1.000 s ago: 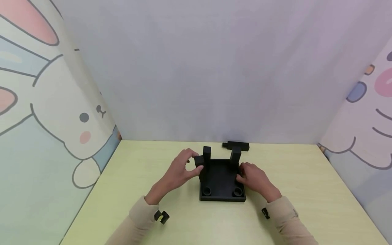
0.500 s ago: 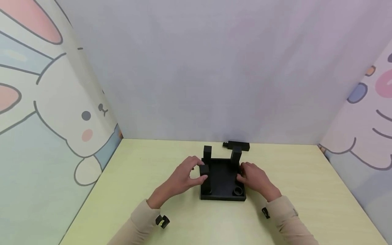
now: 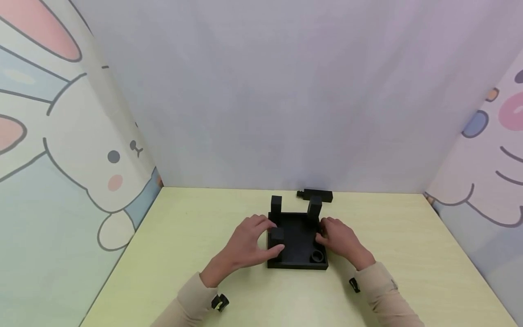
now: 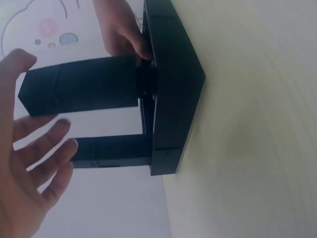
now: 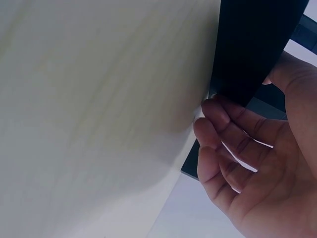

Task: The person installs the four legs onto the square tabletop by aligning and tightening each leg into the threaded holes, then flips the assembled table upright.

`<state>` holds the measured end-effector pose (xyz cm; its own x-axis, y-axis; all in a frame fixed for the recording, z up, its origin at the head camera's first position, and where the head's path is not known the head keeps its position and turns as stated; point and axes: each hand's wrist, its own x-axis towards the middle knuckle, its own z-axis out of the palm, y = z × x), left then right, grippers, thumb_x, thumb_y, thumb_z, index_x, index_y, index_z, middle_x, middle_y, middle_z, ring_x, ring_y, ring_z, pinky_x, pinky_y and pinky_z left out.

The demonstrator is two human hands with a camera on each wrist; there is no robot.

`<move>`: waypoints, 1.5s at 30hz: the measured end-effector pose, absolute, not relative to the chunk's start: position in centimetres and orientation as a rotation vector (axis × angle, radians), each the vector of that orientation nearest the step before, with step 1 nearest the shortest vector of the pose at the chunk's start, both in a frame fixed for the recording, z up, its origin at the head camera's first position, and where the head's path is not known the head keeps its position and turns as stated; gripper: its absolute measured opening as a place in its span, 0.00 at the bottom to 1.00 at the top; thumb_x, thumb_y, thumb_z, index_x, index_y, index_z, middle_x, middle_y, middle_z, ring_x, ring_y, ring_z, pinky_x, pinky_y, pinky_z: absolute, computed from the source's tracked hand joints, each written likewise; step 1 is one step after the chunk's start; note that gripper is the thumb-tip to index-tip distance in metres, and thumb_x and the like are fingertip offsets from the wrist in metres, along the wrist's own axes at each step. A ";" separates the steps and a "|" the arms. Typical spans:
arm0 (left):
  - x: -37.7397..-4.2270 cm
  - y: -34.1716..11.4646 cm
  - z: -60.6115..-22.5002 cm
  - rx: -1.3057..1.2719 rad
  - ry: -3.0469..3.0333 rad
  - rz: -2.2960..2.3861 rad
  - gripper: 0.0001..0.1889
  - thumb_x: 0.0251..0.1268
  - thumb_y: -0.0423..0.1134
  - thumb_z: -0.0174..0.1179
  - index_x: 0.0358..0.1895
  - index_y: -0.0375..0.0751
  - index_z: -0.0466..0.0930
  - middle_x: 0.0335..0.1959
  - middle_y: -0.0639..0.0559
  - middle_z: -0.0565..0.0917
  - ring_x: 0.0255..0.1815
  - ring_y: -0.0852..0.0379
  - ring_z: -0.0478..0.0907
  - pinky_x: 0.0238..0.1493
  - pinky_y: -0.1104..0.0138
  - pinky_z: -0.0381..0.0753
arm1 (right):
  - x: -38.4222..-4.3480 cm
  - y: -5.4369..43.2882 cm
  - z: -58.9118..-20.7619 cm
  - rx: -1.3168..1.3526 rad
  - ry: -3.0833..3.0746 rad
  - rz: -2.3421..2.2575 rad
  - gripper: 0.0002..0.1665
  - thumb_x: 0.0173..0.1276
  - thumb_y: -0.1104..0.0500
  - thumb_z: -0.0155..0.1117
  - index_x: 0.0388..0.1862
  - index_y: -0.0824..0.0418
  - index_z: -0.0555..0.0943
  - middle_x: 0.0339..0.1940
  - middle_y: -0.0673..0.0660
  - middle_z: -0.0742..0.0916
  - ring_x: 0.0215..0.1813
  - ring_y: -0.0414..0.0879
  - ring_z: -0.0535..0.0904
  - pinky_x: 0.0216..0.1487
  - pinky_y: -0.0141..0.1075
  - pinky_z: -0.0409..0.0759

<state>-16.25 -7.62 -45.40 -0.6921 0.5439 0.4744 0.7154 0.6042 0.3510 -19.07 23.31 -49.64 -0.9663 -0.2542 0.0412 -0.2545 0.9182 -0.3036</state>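
A small square black tabletop (image 3: 298, 243) lies upside down, its raised rim and a round socket (image 3: 317, 256) facing up. My left hand (image 3: 247, 245) has its thumb and fingers curled around the upper end of a black table leg (image 4: 84, 87), which stands upright at the front left corner. In the left wrist view, a narrower neck shows at that leg's foot, and the thumb tip is right by its top edge. My right hand (image 3: 341, 240) grips the tabletop's right side, thumb inside the rim and fingers outside.
Two more legs stand upright at the back corners, the left one (image 3: 276, 206) and the right one (image 3: 314, 207). A loose leg (image 3: 318, 195) with a threaded end lies behind, near the grey back wall (image 3: 261, 113). Patterned panels flank the pale table (image 3: 196, 213).
My left hand has brought the leg toward me and slightly right, from the left side onto the front left corner socket. The right hand has stayed on the tabletop's edge.
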 end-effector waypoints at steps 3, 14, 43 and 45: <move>-16.0 -7.0 -45.4 -0.949 -2.473 -0.680 0.23 0.61 0.66 0.65 0.44 0.52 0.84 0.39 0.58 0.84 0.41 0.61 0.78 0.48 0.63 0.78 | -19.0 23.3 -49.6 0.414 -3.069 0.488 0.12 0.67 0.52 0.67 0.33 0.58 0.75 0.28 0.51 0.76 0.30 0.44 0.67 0.30 0.37 0.66; -15.6 -6.3 -44.6 -0.883 -2.441 -0.452 0.17 0.54 0.58 0.68 0.39 0.50 0.85 0.37 0.59 0.83 0.39 0.59 0.77 0.44 0.63 0.76 | -18.7 23.2 -49.5 0.444 -3.033 0.490 0.13 0.67 0.53 0.67 0.33 0.59 0.74 0.26 0.51 0.75 0.29 0.43 0.66 0.30 0.36 0.66; -15.6 -6.7 -43.8 -0.893 -2.581 -0.428 0.19 0.62 0.63 0.64 0.44 0.53 0.80 0.42 0.59 0.80 0.44 0.58 0.75 0.49 0.63 0.74 | -18.8 23.4 -49.6 0.436 -3.044 0.521 0.11 0.67 0.54 0.66 0.34 0.58 0.74 0.27 0.51 0.75 0.30 0.43 0.66 0.30 0.36 0.65; -15.6 -6.8 -43.7 -0.914 -2.581 -0.456 0.18 0.62 0.60 0.65 0.45 0.52 0.81 0.42 0.59 0.80 0.43 0.59 0.75 0.49 0.63 0.75 | -18.8 23.4 -49.6 0.438 -3.043 0.522 0.11 0.67 0.54 0.65 0.33 0.58 0.74 0.27 0.51 0.75 0.30 0.43 0.66 0.30 0.36 0.65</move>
